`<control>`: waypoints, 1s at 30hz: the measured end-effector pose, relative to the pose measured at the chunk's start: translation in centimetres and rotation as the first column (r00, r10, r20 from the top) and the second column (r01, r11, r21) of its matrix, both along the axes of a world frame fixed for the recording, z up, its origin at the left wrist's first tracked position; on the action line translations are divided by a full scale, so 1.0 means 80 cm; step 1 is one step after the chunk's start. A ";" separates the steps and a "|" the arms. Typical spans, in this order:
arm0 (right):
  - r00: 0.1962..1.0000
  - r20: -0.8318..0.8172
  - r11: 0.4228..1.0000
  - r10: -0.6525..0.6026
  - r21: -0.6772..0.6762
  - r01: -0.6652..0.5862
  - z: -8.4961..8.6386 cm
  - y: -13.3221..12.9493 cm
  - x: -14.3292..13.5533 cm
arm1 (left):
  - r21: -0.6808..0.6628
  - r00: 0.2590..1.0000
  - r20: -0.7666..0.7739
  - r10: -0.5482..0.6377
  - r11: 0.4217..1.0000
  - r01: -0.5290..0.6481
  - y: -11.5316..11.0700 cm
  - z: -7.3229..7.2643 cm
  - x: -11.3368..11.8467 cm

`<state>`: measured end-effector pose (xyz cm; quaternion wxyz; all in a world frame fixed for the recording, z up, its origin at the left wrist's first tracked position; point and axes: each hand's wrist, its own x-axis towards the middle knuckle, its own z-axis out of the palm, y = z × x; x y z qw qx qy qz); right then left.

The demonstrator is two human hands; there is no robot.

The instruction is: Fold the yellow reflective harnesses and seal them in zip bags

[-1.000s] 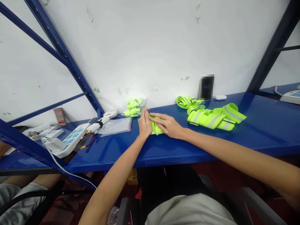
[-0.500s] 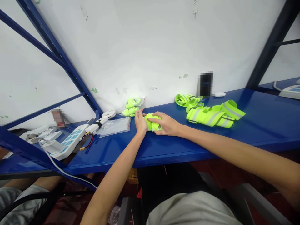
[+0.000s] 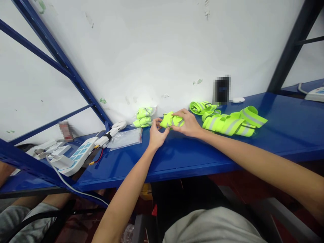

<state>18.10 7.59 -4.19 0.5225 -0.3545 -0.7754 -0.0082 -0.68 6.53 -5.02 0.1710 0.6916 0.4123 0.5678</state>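
Fingers (image 3: 178, 113) of the right hand (image 3: 190, 124) are laid over the top and right end of a folded neon-yellow reflective strap bundle (image 3: 168, 118), with the thumb set along its near edge, so that the fabric is gripped between them. The left end is held by the left hand (image 3: 157, 136), whose fingers are curled at the far side and whose thumb is brought to the lower edge. The bundle is thus grasped from both ends, near the back of the blue table (image 3: 192, 153); whether its underside is supported by the tabletop cannot be told. The step in hand is judged to be the tightening and shaping of the folded strap into a compact packet. For the next move, even pressure from both sides would be called for, lest the layers be loosened. To the left, a flat clear zip-seal bag (image 3: 126, 139) is laid on the table, and two similar bundles in clear plastic (image 3: 143, 120) are stacked by the wall (image 3: 162, 50). To the right, a loosely folded reflective strap (image 3: 225, 125) and a coiled one (image 3: 199, 107) are shown. Beyond the bag, a white handheld fan (image 3: 118, 126) is placed near a multi-socket power strip (image 3: 80, 154).
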 end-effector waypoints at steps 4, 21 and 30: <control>0.996 -0.077 0.998 -0.051 -0.027 0.050 0.003 0.001 0.000 | 0.071 0.984 -0.116 0.135 0.989 -0.127 -0.002 -0.004 0.010; 0.997 0.007 0.938 0.070 -0.342 -0.064 -0.011 0.004 0.008 | 0.204 0.938 -0.342 0.065 0.979 0.006 -0.009 -0.008 -0.009; 0.932 0.312 0.890 0.183 -0.455 -0.023 -0.006 -0.006 0.009 | 0.013 0.857 -0.509 -0.080 0.995 0.101 0.020 -0.019 -0.026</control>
